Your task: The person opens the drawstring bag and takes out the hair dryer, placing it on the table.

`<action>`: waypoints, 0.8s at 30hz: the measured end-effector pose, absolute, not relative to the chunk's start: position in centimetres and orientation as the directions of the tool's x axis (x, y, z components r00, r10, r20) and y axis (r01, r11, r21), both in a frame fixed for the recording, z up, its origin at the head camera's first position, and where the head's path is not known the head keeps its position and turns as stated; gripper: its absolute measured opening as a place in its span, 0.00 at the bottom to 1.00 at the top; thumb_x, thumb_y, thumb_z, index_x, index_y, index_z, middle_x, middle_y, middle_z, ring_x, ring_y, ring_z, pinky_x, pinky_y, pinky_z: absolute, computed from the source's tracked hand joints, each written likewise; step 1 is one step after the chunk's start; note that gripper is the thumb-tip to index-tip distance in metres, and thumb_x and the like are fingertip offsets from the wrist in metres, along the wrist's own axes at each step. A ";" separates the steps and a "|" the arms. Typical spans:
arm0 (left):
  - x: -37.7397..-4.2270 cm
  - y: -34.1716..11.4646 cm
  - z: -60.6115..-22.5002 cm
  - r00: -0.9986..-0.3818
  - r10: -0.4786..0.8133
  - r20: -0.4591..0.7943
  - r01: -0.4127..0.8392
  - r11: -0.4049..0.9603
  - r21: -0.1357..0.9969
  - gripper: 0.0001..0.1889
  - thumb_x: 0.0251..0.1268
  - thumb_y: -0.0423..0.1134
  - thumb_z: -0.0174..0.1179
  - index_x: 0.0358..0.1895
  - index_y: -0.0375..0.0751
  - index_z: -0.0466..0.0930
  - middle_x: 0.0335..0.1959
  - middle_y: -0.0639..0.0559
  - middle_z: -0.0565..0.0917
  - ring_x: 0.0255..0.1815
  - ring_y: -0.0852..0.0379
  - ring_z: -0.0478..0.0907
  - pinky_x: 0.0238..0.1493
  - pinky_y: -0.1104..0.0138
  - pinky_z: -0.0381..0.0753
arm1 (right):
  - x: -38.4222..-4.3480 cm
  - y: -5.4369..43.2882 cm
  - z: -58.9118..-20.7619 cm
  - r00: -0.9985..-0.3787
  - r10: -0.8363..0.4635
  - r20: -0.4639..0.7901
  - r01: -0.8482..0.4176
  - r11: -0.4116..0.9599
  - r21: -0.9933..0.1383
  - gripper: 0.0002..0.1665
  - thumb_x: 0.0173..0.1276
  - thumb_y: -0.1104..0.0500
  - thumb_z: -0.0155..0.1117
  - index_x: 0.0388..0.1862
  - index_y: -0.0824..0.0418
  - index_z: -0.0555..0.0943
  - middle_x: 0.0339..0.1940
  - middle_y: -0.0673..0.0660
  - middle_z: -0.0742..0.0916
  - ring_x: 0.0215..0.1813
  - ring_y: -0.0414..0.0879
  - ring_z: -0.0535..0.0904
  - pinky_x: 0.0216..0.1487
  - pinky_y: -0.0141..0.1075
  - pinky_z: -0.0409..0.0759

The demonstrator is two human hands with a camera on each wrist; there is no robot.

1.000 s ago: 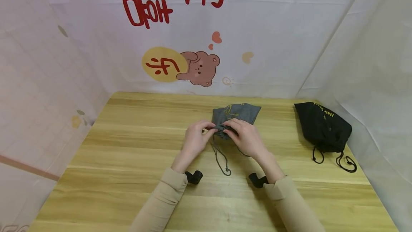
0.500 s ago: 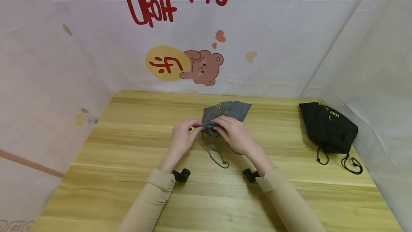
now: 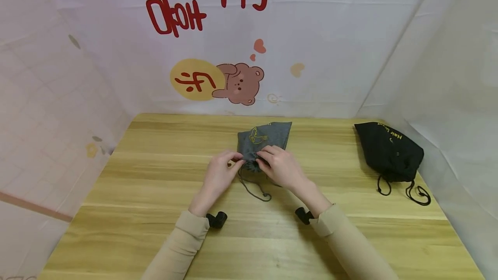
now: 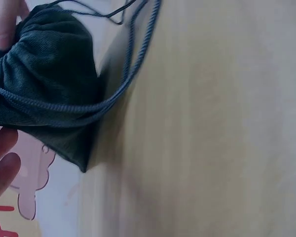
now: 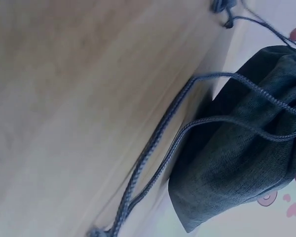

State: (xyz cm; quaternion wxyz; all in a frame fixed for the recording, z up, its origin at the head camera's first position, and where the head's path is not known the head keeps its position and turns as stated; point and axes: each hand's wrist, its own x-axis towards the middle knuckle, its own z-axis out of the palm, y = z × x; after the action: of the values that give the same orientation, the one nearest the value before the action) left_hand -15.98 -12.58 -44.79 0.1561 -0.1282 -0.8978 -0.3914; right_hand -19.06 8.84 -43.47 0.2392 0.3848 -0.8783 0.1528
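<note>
A grey drawstring pouch [image 3: 268, 135] with a yellow printed figure lies at the middle of the table, its gathered mouth toward me. My left hand [image 3: 218, 175] pinches the left side of that mouth between thumb and fingers. On the opposite side my right hand [image 3: 283, 167] pinches the gathered cloth. A knotted grey cord [image 3: 254, 191] trails from the mouth onto the wood. Both wrist views show the pouch close up, with its cords [image 4: 130, 74] hanging loose in loops. What the pouch contains is hidden.
A black drawstring pouch [image 3: 391, 152] with yellow lettering lies at the table's right edge. A dark camera mount [image 3: 217, 219] sticks out beside the left wrist, another mount [image 3: 303, 215] beside the right. Printed white cloth [image 3: 327, 33] hangs behind the wooden table [image 3: 155, 159].
Both hands and the grey pouch have shifted left over the table. The gathered mouth looks slightly more spread, with a dark opening showing. The black pouch stays where it was.
</note>
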 end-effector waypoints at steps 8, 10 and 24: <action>-15.7 -11.3 -45.2 -0.915 0.108 0.390 0.365 0.638 0.678 0.14 0.64 0.43 0.75 0.48 0.41 0.89 0.44 0.46 0.90 0.43 0.51 0.88 0.42 0.61 0.90 | -18.5 9.4 -43.0 -0.675 -0.556 0.485 -0.709 0.670 -0.219 0.09 0.74 0.59 0.71 0.47 0.61 0.90 0.43 0.55 0.93 0.43 0.48 0.90 0.44 0.40 0.90; -15.6 -11.0 -45.4 -0.911 0.106 0.398 0.367 0.648 0.667 0.16 0.62 0.45 0.77 0.48 0.40 0.89 0.45 0.46 0.90 0.41 0.51 0.87 0.40 0.63 0.88 | -18.5 9.4 -43.0 -0.686 -0.549 0.477 -0.701 0.674 -0.231 0.09 0.74 0.58 0.70 0.48 0.61 0.90 0.44 0.55 0.93 0.44 0.48 0.91 0.44 0.41 0.90; -15.2 -9.3 -45.5 -0.939 0.061 0.339 0.290 0.675 0.679 0.20 0.67 0.49 0.73 0.54 0.40 0.88 0.49 0.43 0.90 0.37 0.51 0.84 0.37 0.65 0.83 | -18.2 9.5 -42.7 -0.715 -0.515 0.473 -0.685 0.653 -0.324 0.09 0.75 0.59 0.69 0.48 0.63 0.89 0.44 0.57 0.93 0.40 0.47 0.91 0.41 0.40 0.89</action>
State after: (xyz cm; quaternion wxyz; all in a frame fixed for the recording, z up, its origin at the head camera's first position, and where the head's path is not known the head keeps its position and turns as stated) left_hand -15.23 -9.28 -45.47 0.1458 -0.0971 -0.9033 -0.3915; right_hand -18.22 9.55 -42.75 0.1722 0.3363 -0.8925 0.2463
